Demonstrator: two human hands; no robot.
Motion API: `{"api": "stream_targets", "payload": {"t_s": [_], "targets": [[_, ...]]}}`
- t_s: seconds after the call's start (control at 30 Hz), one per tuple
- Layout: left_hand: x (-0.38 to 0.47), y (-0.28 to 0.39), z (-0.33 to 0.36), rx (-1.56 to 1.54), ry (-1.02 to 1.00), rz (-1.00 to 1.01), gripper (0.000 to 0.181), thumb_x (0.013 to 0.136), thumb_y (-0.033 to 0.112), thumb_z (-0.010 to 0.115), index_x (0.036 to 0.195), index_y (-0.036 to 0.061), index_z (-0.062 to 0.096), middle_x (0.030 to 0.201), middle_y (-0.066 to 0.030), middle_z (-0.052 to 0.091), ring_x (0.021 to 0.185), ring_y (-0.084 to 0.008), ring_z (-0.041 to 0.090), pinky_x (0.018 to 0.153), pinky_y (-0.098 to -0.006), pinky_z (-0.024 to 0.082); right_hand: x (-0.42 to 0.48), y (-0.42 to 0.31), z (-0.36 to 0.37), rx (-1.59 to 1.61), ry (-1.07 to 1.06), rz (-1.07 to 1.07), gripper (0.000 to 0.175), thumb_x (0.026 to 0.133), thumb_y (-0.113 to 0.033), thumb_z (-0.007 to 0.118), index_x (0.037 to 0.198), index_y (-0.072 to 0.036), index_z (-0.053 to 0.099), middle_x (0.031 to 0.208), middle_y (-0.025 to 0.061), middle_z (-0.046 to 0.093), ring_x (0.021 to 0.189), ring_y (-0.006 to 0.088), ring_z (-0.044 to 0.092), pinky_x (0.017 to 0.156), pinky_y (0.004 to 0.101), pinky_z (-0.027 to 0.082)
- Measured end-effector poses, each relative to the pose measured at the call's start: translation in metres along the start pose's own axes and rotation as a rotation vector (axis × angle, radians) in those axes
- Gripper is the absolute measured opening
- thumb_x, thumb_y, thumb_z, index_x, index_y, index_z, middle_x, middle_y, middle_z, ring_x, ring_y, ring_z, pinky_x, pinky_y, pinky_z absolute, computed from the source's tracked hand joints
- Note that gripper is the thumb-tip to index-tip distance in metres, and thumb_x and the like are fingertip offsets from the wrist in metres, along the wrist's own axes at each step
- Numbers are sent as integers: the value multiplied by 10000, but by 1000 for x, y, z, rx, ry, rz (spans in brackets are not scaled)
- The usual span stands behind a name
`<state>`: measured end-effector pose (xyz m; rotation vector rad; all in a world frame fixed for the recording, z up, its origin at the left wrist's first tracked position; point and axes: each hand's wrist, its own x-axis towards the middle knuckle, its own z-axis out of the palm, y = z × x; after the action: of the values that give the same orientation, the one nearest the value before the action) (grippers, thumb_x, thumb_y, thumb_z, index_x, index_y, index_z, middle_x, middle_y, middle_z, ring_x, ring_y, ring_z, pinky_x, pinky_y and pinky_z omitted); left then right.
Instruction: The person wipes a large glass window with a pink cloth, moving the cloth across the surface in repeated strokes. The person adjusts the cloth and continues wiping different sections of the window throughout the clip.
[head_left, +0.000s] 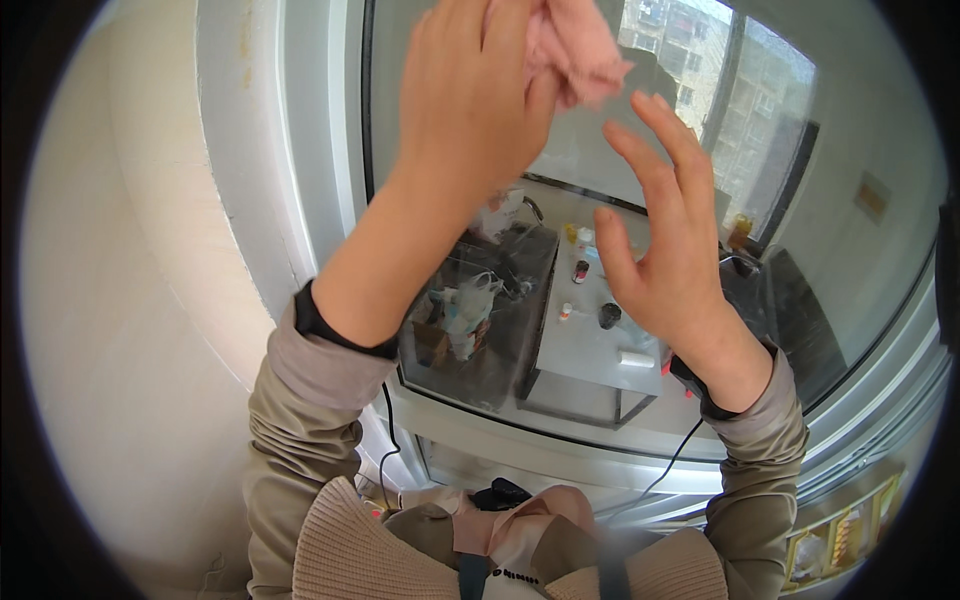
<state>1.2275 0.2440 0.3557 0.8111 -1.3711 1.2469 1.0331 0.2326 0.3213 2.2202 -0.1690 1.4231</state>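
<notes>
My left hand (476, 97) is raised at the top of the head view, with its fingers around a crumpled pink cloth (581, 52). Part of the cloth is cut off by the upper edge. Below and to the right of the cloth, my right hand (671, 240) is raised with fingers spread, holding nothing. Both hands are before a large glass pane (847, 247) with faint smears. Whether the cloth or right fingertips touch the glass, I cannot tell.
White framing (326, 135) borders the pane, beside a pale wall (142, 247) on the left. Visible in the pane are a light-topped table (581, 360) with small bottles and a white roll (637, 359), and bags (469, 315) left of it. Dark cables (388, 427) hang near both sleeves.
</notes>
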Motion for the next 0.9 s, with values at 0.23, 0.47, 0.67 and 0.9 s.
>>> {"api": "stream_targets", "payload": {"t_s": [0.23,0.47,0.67,0.9], "targets": [[-44,-4,-8,-8,-22,-32,587,731,111,659,1269,-13,459,1317,-239,452,1200,-441,451,957,-528,388,3,-9,24,35,-48,6,546,719,25,612,1249,-51,505,1385,156,403,1284,397,404,1039,582,326],[-2,-42,-7,43,45,-121,578,782,81,613,1312,-46,418,1379,-251,420,1266,-415,418,1042,-526,330,9,-11,25,20,-88,23,517,726,16,599,1233,-47,518,1384,151,407,1295,387,401,1053,571,319],[-27,-23,-17,82,-17,-173,577,776,-32,559,1327,-32,388,1371,-251,409,1190,-441,443,991,-468,377,2,-6,22,19,-97,39,513,728,13,603,1231,-52,524,1389,149,405,1303,383,394,1056,570,316],[-86,-14,-18,-6,-33,-260,588,803,-56,519,1359,-85,331,1404,-330,318,1290,-477,347,1062,-474,314,-7,-6,32,36,-147,36,523,740,9,608,1251,-57,520,1403,153,397,1316,384,380,1057,578,306]]}}
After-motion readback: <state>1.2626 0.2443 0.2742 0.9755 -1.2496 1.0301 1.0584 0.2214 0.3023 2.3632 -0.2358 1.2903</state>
